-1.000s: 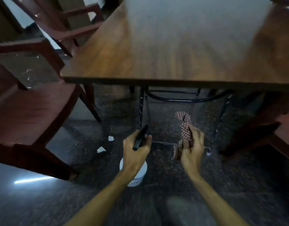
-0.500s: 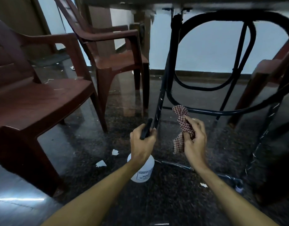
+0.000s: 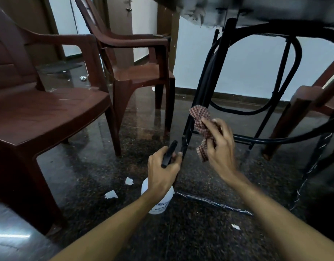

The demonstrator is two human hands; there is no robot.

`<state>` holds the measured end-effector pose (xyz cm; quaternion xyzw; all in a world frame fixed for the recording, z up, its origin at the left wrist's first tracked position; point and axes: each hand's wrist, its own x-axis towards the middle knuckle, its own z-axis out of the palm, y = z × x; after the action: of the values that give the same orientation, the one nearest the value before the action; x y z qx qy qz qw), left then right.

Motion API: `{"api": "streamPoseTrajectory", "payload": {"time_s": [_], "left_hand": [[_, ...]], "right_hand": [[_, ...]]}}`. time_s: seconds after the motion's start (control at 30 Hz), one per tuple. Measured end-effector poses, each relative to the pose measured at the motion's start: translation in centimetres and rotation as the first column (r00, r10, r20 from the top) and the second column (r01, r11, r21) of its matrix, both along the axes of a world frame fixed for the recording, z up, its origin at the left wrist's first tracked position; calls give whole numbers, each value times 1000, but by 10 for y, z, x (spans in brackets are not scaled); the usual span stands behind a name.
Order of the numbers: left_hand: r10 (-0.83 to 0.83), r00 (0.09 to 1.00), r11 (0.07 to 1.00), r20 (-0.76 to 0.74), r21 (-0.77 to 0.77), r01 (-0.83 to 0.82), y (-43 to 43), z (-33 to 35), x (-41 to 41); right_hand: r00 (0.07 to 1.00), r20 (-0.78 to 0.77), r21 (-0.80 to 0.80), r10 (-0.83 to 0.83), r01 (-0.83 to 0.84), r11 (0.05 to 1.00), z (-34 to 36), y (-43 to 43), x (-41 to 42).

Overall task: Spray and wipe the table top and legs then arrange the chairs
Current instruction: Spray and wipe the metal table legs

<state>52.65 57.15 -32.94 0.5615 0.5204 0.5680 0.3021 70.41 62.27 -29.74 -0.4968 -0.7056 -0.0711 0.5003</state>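
Dark polished stone floor (image 3: 98, 166), wet-looking, seen from low down. Brown plastic chairs: one close on the left (image 3: 49, 113), a second behind it (image 3: 141, 72), part of a third at the right edge (image 3: 309, 102); all stand pulled back, not arranged. Only the underside of the surface (image 3: 275, 10) shows, along the top of the view.

Under it is the black metal frame. The nearest table leg (image 3: 209, 76) is the thing being worked on. Its long axis is steep, foot near the hands, top leaning up and to the right into the surface.

The white spray bottle (image 3: 158, 202) hangs low from the left hand (image 3: 162, 170), which grips the black trigger head just left of the leg's lower part. The right hand (image 3: 221, 146) holds a bunched red checked cloth (image 3: 199, 117) on the leg's right side, higher up. The cloth touches the leg just above the lower crossbar.

Judgement: leg-wiping step, and the right hand is the working one. The stroke should follow the leg's axis, up towards the surface or down to the foot. White paper scraps (image 3: 110, 194) lie on the floor.
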Motion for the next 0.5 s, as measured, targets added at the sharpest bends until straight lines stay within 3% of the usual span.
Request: {"api": "streamPoseTrajectory", "payload": {"time_s": [0.07,0.13,0.33,0.4,0.5], "left_hand": [[-2,1000,1000,0,17,2,2,-1,-4],[-10,1000,1000,-3,24,11,3,-7,-5],[-47,997,999,-55,10,48,9,-21,-9],[-56,996,998,-67,20,58,12,-18,-12],[-44,995,999,-88,26,47,21,-17,-17]], "right_hand": [[980,189,-3,-62,63,998,14,22,-8],[931,356,-135,-76,131,982,9,42,-14],[781,595,-475,193,148,867,-80,13,-13],[847,524,-338,91,109,935,-62,24,-18],[912,386,-122,-136,196,973,-12,59,-22]]}}
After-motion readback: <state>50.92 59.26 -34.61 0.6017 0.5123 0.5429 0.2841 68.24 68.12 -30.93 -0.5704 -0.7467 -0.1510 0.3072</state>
